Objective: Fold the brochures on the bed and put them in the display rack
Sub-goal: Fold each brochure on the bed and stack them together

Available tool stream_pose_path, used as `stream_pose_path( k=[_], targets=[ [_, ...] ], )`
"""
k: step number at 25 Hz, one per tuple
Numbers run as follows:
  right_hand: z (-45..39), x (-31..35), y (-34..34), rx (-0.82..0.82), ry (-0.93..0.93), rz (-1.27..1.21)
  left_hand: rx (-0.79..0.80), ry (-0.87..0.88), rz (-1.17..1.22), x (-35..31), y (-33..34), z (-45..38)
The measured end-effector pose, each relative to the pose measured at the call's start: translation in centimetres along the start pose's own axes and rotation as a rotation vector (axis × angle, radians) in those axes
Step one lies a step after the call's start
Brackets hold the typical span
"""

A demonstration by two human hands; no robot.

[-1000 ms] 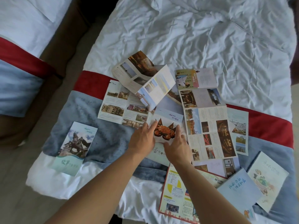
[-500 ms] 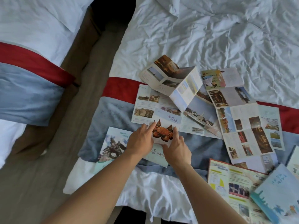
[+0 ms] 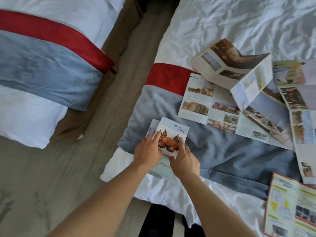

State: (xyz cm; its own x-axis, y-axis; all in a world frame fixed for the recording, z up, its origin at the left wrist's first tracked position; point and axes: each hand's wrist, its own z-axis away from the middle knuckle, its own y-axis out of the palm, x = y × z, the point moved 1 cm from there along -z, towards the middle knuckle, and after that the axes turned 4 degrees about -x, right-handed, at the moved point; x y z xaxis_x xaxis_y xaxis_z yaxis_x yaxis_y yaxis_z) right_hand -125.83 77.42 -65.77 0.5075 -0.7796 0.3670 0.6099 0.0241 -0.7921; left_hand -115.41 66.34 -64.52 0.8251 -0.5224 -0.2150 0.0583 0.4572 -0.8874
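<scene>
A folded crab brochure point(image 3: 176, 130) lies near the bed's left corner, on top of another folded brochure point(image 3: 152, 125) whose edge peeks out on the left. My left hand point(image 3: 147, 151) and my right hand point(image 3: 185, 160) both rest on the crab brochure, fingers at its sides. Unfolded brochures lie to the right: a wide one with building photos point(image 3: 222, 108), a tented one point(image 3: 239, 69) and a long one point(image 3: 301, 106). No display rack is in view.
A yellow and red leaflet point(image 3: 290, 207) lies at the lower right. The bed point(image 3: 230, 23) carries a grey and red runner point(image 3: 222, 151). A second bed point(image 3: 42, 65) stands left, across a strip of wooden floor point(image 3: 119, 82).
Both hands have slid the crab brochure left, from the pile of open brochures onto the folded statue brochure near the bed's corner. The view has swung left with them.
</scene>
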Motion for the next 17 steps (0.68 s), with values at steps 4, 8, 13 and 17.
stream_pose_path(
  k=[4,8,13,17],
  targets=[
    [-0.2,1.3,2.3,0.035,-0.048,0.035,-0.011,-0.031,0.026,2.7,1.1,0.3],
    [-0.3,1.9,3.6,0.074,-0.073,0.082,0.005,-0.054,0.039,4.2,1.8,0.5],
    [-0.4,1.8,4.0,0.115,-0.064,0.117,0.052,-0.050,0.045,4.5,2.7,0.3],
    [-0.8,1.9,3.8,0.115,-0.045,0.084,0.055,-0.035,0.037,4.4,2.8,-0.1]
  ],
)
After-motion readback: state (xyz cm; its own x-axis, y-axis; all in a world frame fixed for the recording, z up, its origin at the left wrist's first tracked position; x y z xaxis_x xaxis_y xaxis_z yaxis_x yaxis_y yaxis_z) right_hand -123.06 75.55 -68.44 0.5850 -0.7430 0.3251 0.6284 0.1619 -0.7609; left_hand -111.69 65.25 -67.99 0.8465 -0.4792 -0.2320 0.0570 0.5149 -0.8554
